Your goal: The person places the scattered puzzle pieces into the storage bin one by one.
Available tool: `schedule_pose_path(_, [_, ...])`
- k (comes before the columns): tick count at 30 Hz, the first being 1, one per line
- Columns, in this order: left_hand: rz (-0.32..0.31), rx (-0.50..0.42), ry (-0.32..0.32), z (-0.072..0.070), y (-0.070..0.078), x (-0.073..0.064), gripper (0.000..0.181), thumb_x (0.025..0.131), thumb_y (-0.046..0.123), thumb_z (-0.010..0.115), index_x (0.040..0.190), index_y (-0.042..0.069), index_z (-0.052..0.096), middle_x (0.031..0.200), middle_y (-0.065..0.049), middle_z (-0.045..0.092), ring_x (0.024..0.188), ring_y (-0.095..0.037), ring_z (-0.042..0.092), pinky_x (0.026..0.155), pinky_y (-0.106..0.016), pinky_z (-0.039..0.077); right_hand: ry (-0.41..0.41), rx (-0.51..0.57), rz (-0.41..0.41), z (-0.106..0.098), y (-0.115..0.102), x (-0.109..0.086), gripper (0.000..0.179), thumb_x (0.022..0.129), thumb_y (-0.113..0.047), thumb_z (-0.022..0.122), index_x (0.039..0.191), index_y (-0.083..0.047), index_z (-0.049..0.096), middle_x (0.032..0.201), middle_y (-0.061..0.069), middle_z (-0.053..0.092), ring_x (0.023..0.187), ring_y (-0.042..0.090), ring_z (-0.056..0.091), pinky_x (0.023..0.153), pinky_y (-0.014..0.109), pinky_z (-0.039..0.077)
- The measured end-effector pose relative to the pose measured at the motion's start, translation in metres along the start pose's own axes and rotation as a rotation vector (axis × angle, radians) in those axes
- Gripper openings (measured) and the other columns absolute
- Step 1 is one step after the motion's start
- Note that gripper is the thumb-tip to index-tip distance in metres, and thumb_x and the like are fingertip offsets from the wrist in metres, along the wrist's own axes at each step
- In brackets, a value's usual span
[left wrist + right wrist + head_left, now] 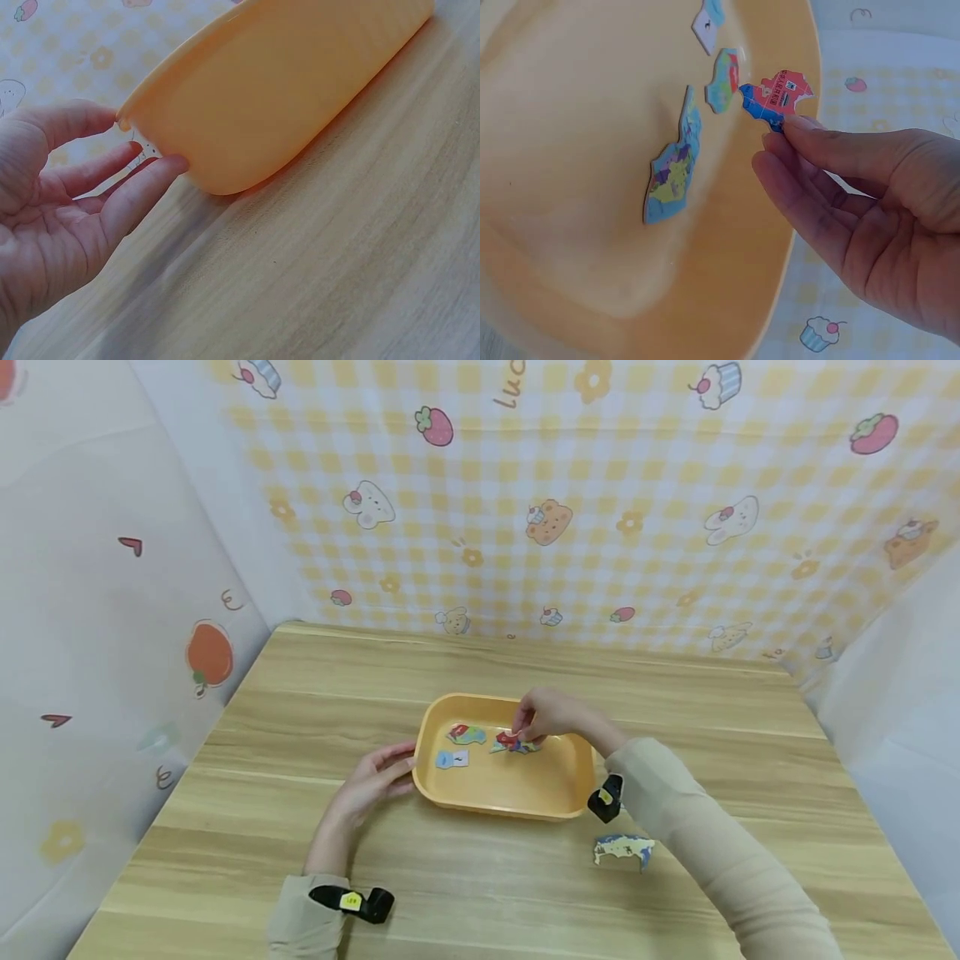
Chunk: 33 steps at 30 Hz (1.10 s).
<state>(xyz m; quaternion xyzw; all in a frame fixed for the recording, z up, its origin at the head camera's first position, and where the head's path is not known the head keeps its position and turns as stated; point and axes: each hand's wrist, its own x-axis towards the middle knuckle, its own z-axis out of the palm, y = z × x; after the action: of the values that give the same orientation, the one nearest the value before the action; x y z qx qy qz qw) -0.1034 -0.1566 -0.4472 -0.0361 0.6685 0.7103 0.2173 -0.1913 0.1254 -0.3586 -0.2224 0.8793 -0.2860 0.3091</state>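
Note:
A yellow-orange plastic tray sits on the table. My left hand touches its left end; in the left wrist view the fingertips meet the outer wall and rim. My right hand is over the tray's back right part, pinching a red and blue map puzzle piece between thumb and fingers. Below it in the tray lies a yellow, purple and blue map piece. Farther left lie a green and red piece and a light blue and white piece.
On the wooden table, a cream and blue map piece lies in front of the tray's right end, near the right sleeve. A patterned cloth wall rises behind the table, and a pale one stands at the left.

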Motion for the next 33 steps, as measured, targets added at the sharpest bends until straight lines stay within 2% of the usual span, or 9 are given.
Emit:
schedule_pose_path(7, [-0.006, 0.006, 0.007, 0.001, 0.001, 0.001, 0.055, 0.093, 0.017, 0.052, 0.137, -0.006, 0.031, 0.138, -0.027, 0.037, 0.098, -0.009, 0.058, 0.08, -0.019, 0.054, -0.029, -0.038, -0.005, 0.004, -0.005, 0.01, 0.007, 0.08, 0.004, 0.062, 0.086, 0.005, 0.064, 0.076, 0.011, 0.064, 0.062, 0.013, 0.061, 0.068, 0.036, 0.058])
schedule_pose_path(16, [-0.014, 0.004, 0.006, 0.001, 0.004, 0.001, 0.055, 0.093, 0.018, 0.053, 0.137, -0.006, 0.031, 0.138, -0.027, 0.037, 0.098, -0.01, 0.058, 0.081, -0.02, 0.054, -0.112, -0.167, 0.024, 0.014, -0.008, 0.027, 0.005, 0.081, 0.002, 0.062, 0.082, 0.003, 0.067, 0.073, 0.009, 0.067, 0.057, 0.009, 0.056, 0.057, 0.021, 0.054])
schedule_pose_path(21, [-0.014, 0.004, 0.009, 0.001, 0.004, 0.0, 0.055, 0.093, 0.018, 0.053, 0.137, -0.006, 0.031, 0.138, -0.027, 0.037, 0.098, -0.01, 0.058, 0.082, -0.021, 0.054, -0.15, -0.162, 0.039, 0.022, -0.009, 0.034, 0.008, 0.081, 0.005, 0.06, 0.083, 0.004, 0.068, 0.07, 0.007, 0.064, 0.053, 0.008, 0.051, 0.053, 0.019, 0.05])
schedule_pose_path(24, [-0.011, 0.005, 0.008, 0.001, 0.004, 0.0, 0.055, 0.092, 0.018, 0.053, 0.137, -0.005, 0.031, 0.138, -0.027, 0.037, 0.098, -0.011, 0.059, 0.082, -0.021, 0.054, -0.159, -0.156, 0.054, 0.028, -0.009, 0.037, 0.008, 0.082, 0.004, 0.061, 0.084, 0.003, 0.068, 0.073, 0.006, 0.065, 0.055, 0.009, 0.054, 0.052, 0.018, 0.051])
schedule_pose_path(29, [-0.013, -0.001, 0.011, 0.001, 0.003, 0.0, 0.055, 0.092, 0.018, 0.053, 0.137, -0.005, 0.032, 0.137, -0.027, 0.038, 0.098, -0.01, 0.059, 0.081, -0.021, 0.054, -0.166, -0.134, 0.06, 0.035, -0.007, 0.041, 0.008, 0.082, 0.003, 0.061, 0.086, 0.003, 0.068, 0.078, 0.009, 0.067, 0.062, 0.016, 0.063, 0.058, 0.024, 0.056])
schedule_pose_path(33, [-0.016, -0.008, 0.017, 0.001, 0.001, 0.0, 0.055, 0.092, 0.017, 0.053, 0.137, -0.005, 0.032, 0.137, -0.026, 0.038, 0.097, -0.01, 0.059, 0.081, -0.021, 0.054, -0.167, -0.109, 0.078, 0.04, -0.006, 0.044, 0.009, 0.083, 0.004, 0.06, 0.088, 0.004, 0.067, 0.079, 0.01, 0.066, 0.063, 0.017, 0.063, 0.061, 0.026, 0.058])
